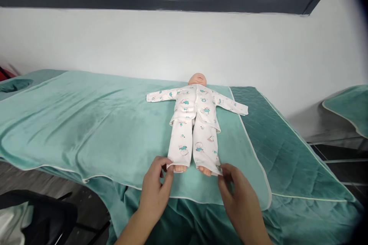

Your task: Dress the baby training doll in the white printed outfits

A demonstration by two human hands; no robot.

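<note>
A baby doll [197, 79] lies on its back, arms spread, head toward the wall. It wears a white patterned top [186, 103] and matching white trousers [180, 141]. My left hand [157, 187] pinches the outer corner of the trouser hem on the left side of the view. On the other side my right hand [237, 195] pinches the outer corner of the other hem. The doll's toes show just below both hems. Its top hangs over the waist of the trousers.
A light green blanket [109, 122] lies under the doll, over a darker green quilted cover [287, 153]. Behind is a white wall [115, 42] below a dark window frame [201, 2]. A black chair [51, 214] with cloth on it stands at the lower left.
</note>
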